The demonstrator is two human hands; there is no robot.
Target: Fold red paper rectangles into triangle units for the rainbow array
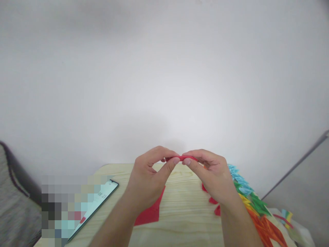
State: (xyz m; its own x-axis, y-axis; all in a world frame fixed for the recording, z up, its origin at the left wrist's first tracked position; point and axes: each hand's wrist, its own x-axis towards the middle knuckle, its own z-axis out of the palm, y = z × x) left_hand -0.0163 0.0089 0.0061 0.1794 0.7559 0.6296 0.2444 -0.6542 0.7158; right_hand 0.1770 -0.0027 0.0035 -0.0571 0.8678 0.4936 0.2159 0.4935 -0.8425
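A narrow strip of folded red paper (182, 158) is stretched level between my two hands, above the far part of the table. My left hand (151, 171) pinches its left end between thumb and fingers. The right end is pinched the same way by my right hand (209, 168). Below my left wrist, partly covered by it, lies a flat red paper sheet (151, 212). Several small folded red pieces (213, 200) rest beside my right wrist, some of them hidden behind the hand.
Folded paper pieces in orange (267, 226), yellow, green and light blue (240, 180) line the table's right edge. On the left lies a phone (96, 204), partly blurred out. A white wall (164, 85) rises behind the wooden table (187, 219). Grey fabric (17, 206) hangs at far left.
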